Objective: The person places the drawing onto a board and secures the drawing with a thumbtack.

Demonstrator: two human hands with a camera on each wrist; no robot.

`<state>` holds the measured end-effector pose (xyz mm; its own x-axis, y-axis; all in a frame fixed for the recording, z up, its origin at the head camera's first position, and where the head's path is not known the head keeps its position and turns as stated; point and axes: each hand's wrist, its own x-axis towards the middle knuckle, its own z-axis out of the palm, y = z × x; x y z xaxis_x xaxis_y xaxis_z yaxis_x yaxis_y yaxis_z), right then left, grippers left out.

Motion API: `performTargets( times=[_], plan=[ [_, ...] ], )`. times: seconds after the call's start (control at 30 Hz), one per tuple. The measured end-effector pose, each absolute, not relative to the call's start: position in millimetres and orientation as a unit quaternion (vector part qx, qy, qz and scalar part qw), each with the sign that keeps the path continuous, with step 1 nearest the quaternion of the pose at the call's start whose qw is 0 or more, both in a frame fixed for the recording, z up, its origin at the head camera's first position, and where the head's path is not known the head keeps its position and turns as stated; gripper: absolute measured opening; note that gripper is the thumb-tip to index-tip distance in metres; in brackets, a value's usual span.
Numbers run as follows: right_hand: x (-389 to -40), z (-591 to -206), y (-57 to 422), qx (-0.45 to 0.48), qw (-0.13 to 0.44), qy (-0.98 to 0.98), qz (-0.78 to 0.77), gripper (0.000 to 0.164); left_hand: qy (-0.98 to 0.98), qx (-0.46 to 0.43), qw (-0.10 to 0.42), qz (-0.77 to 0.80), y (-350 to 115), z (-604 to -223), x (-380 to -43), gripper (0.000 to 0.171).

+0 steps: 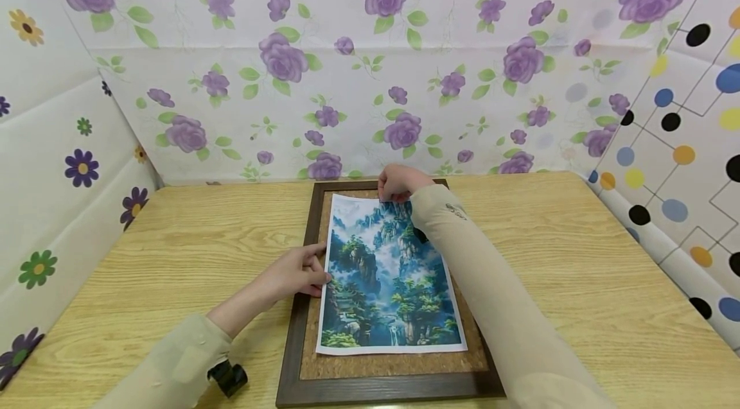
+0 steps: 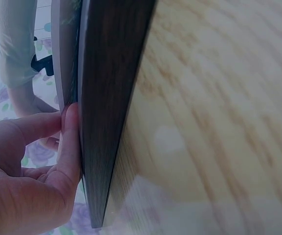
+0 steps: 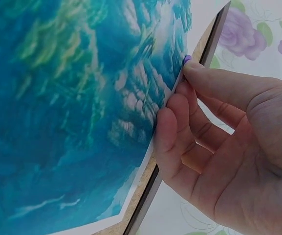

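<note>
A printed landscape picture (image 1: 376, 268) with a white border lies on a cork board (image 1: 399, 365) that has a dark wooden frame (image 1: 393, 388). My left hand (image 1: 297, 273) pinches the picture's left edge between thumb and index finger, with other fingers against the board. At the picture's top edge is my right hand (image 1: 401, 183). In the right wrist view, its thumb and index finger pinch a small purple pushpin (image 3: 186, 58), mostly hidden by the thumb. The other fingertips of that hand touch the paper's edge.
The board lies on a wood-grain table (image 1: 220, 229). Behind it hangs a floral sheet (image 1: 231, 94), close to the frame's far edge. Patterned sheets also stand at the left (image 1: 52, 158) and right (image 1: 670, 139). The right forearm crosses over the board's right side.
</note>
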<state>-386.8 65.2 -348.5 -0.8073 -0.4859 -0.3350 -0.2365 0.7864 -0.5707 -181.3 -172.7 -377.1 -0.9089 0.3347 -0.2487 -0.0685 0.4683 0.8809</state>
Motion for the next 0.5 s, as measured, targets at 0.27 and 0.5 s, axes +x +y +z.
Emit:
performTargets(
  times=[0.27,0.5],
  plan=[
    [-387.1,-348.3,63.8,-0.193,0.242,0.914,-0.261,0.016,0.834,0.076,0.2,0.509,-172.4,-376.9,-181.7,0.074],
    [-386.0,-345.4,62.0,-0.179,0.25,0.916,-0.259,0.017,0.835,0.078,0.202,0.506,-172.8,-376.3,-182.4,0.075]
  ],
)
